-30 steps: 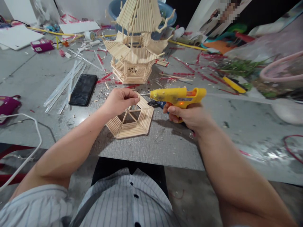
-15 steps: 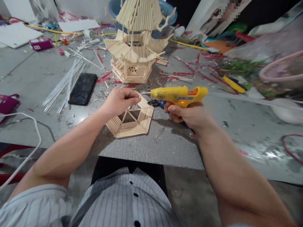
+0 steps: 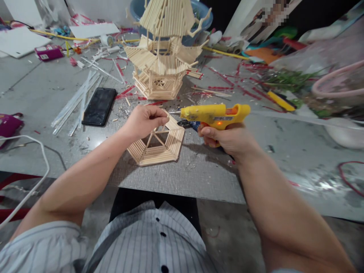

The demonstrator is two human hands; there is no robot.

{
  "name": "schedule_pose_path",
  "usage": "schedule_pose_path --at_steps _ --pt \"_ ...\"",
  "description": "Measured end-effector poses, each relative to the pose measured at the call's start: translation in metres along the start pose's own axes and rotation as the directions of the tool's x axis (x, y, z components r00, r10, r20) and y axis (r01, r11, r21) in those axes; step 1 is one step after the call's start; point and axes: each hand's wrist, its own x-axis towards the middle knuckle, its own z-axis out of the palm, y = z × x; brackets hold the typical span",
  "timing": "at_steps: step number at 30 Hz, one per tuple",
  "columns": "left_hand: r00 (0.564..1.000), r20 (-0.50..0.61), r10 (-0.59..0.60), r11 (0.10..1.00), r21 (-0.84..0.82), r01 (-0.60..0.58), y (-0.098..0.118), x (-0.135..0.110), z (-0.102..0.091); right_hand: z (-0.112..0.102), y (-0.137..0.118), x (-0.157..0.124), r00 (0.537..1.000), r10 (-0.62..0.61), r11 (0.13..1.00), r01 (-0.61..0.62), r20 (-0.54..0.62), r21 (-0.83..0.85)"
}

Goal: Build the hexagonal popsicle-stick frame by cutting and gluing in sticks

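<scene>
My right hand (image 3: 217,135) is wrapped round the handle of a yellow hot glue gun (image 3: 207,113), whose small light glows orange. Its metal nozzle points left, close to the fingertips of my left hand (image 3: 149,120). Those fingers are pinched together above the far side of a flat hexagonal frame of wooden sticks (image 3: 157,155); whatever they hold is too small to make out. The frame lies on the table with crossed spokes over its open middle. Behind it stands a tiered pavilion model (image 3: 167,64) built of the same sticks.
A black phone (image 3: 99,107) lies left beside clear glue sticks (image 3: 75,102). Dark-jawed pliers (image 3: 186,124) rest beneath the glue gun. A yellow utility knife (image 3: 281,101) and red plastic scraps are at the right. A blue basin (image 3: 206,21) stands behind the model.
Almost nothing differs. The glue gun and my right hand have shifted very slightly; my left hand stays pinched at the same spot over the hexagonal frame.
</scene>
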Motion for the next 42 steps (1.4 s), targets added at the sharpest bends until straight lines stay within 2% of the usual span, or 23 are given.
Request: schedule_pose_path --at_steps 24,32,42 --pt "1.0 0.001 0.0 1.0 0.027 0.0 0.0008 -0.0004 -0.0003 0.0046 -0.0054 0.0003 1.0 -0.004 1.0 0.004 -0.03 0.013" --pt "1.0 0.002 -0.003 0.999 0.051 0.003 0.0006 -0.0009 -0.0005 0.0069 -0.0065 0.0002 0.997 0.009 1.0 -0.008 -0.077 0.005" --pt "1.0 -0.012 -0.025 0.999 0.045 0.026 0.0018 -0.0012 -0.0002 0.0048 -0.0044 -0.0004 0.998 -0.002 1.0 0.002 -0.058 0.002"
